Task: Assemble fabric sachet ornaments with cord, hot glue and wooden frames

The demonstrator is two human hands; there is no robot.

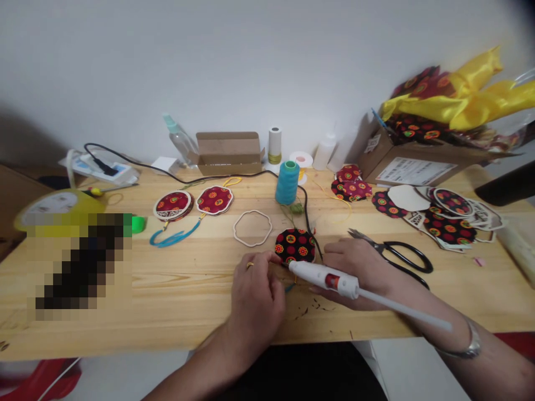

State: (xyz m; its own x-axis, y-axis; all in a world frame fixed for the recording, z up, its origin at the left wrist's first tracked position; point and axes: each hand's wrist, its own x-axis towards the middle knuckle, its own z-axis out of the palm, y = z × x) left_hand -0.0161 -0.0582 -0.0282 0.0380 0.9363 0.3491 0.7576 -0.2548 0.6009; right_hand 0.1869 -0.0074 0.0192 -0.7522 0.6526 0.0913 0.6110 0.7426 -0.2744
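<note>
Left hand: the left hand, wearing a gold-coloured ring, has its fingers bent inward, the tips pinching the lower left edge of the fabric piece.
Fabric piece: the black fabric piece has a scalloped outline and a print of red, orange and green rosettes; it lies between the two hands, near the front of the counter.
Right hand: the right hand is closed around the glue gun, some fingers hidden beneath it; a shiny silver bracelet circles the wrist.
Glue gun: the smooth white plastic glue gun has its nozzle at the piece's lower edge, contact unclear; a translucent glue stick juts from its rear.
Wooden outline: a thin, pale, wavy wooden outline lies flat, just left of the piece.
Pendants: a round pendant and a scalloped pendant, both red floral cloth in pale rims, with silky blue tassels.
Thread: a tapered blue thread cone stands upright behind the piece.
Scissors: scissors with black looped handles lie beside the right hand.
Box: a brown cardboard box overflows with glossy yellow cloth.
Surface: pale, straight-grained wood.
</note>
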